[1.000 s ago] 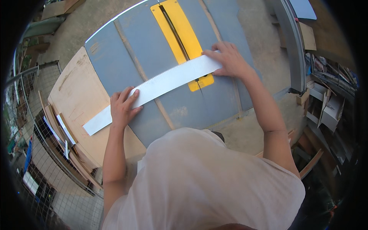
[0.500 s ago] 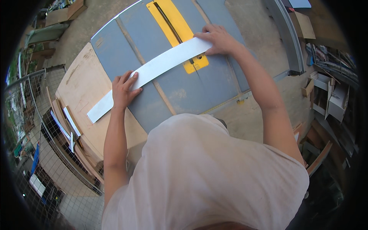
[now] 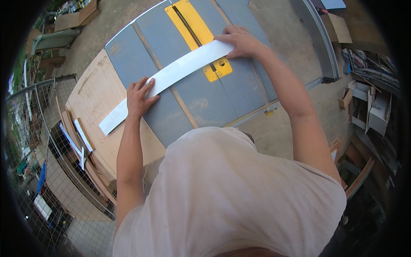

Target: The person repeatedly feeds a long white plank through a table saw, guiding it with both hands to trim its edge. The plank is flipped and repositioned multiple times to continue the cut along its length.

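A long white board strip (image 3: 184,66) lies slantwise across the grey table saw top (image 3: 205,105). It crosses the yellow insert plate (image 3: 190,25) with its dark blade slot, covering part of it. Its left end rests over the pale wooden panel (image 3: 87,90) beside the saw. My left hand (image 3: 139,99) grips the strip left of its middle, thumb and fingers lying over its face. At the strip's right end, my right hand (image 3: 242,42) holds it with thumb and curled fingers, just right of the insert plate.
A metal fence rail (image 3: 319,40) stands at the right. Wooden offcuts and white strips (image 3: 81,135) lean by a wire mesh barrier (image 3: 64,171) on the left. White box-like pieces (image 3: 379,109) and scrap boards are piled at the far right.
My right hand and the strip's right end have moved slightly left, and the round hole in the insert plate shows more. My left hand keeps its hold. The whole view has shifted a little.
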The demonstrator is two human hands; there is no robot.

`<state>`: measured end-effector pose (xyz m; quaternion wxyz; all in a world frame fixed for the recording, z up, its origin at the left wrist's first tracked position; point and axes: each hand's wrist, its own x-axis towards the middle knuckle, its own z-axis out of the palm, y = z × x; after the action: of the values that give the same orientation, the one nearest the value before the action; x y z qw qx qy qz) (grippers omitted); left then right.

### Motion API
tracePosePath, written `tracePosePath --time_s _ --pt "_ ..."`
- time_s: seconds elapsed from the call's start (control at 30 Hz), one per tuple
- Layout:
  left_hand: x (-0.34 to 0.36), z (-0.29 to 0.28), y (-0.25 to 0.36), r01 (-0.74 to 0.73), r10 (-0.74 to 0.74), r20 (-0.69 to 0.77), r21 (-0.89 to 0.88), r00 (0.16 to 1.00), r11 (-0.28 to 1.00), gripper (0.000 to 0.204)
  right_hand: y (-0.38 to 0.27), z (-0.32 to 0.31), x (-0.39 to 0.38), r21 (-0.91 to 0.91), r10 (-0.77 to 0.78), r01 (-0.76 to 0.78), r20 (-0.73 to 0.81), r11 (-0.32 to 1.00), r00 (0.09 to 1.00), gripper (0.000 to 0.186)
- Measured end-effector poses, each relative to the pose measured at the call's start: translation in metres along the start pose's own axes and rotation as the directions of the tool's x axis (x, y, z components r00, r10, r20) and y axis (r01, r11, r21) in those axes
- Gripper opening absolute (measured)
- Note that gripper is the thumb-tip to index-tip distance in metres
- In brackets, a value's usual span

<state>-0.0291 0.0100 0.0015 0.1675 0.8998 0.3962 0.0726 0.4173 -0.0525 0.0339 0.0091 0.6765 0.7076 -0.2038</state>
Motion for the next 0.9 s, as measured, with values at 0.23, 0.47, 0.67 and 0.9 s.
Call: tracePosePath --time_s 0.23,0.47,0.67,0.9 --pt "0.005 -0.003 -0.002 0.016 -0.016 0.023 0.024 1.000 1.000 0.076 0.006 0.001 0.007 0.000 -0.026 0.026 -0.004 1.000 1.000 0.079" --pt "0.010 -0.002 -0.008 -0.014 0.015 -0.030 0.016 0.999 1.000 0.072 0.005 0.002 0.013 -0.016 -0.007 0.007 -0.009 1.000 1.000 0.081" --pt "0.013 -0.004 -0.008 -0.005 0.005 -0.013 -0.005 1.000 1.000 0.074 0.006 -0.002 0.017 -0.017 -0.006 0.006 0.006 1.000 1.000 0.082" --pt "0.017 -0.003 -0.012 0.014 -0.014 -0.015 0.022 1.000 1.000 0.072 0.005 -0.003 0.023 -0.024 0.003 -0.003 0.008 1.000 1.000 0.083"
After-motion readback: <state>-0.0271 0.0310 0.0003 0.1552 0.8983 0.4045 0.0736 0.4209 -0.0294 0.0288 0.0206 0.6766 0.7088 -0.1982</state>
